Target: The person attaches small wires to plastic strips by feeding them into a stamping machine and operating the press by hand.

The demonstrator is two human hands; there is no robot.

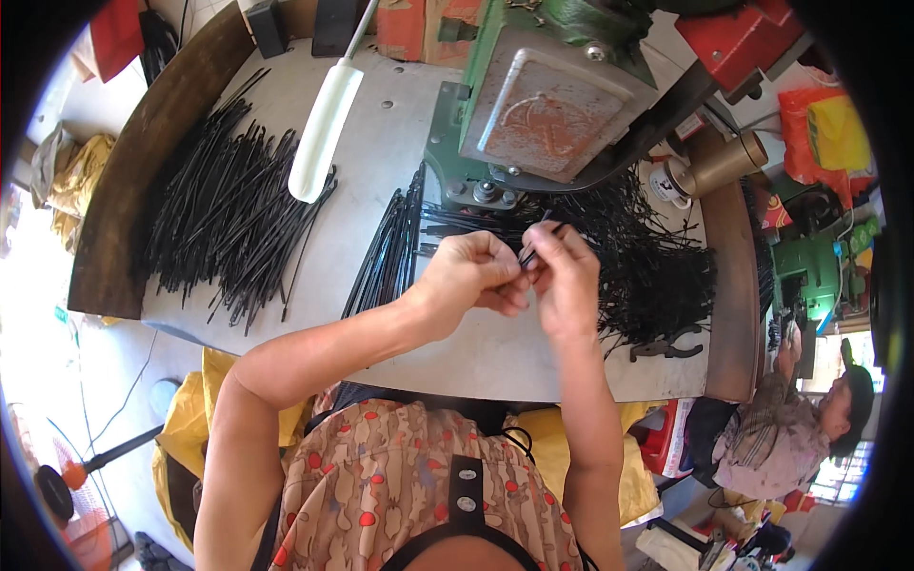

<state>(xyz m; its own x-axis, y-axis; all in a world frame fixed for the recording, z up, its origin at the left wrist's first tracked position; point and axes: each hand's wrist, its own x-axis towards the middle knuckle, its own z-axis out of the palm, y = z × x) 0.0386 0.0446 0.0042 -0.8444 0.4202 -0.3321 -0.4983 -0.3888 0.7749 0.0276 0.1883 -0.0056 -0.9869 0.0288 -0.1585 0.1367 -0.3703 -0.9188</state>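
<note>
Grey bench (400, 152) surface carries loose heaps of thin black wire pieces (224, 214) at left and right, leaving bare room near the front edge. We see the left hand (471, 276) and right hand (566, 281) meeting at bench centre, fingers (543, 243) pinched shut on one thin black wire piece (533, 249), just before the green metal press machine (533, 95).

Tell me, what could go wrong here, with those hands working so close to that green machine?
Both hands, left hand and right hand, pinch a thin black wire piece just in front of the green press; fingers could stray under it. The tangled wire heap at the right might snag or prick skin. Pliers near the table edge could slip off.
</note>
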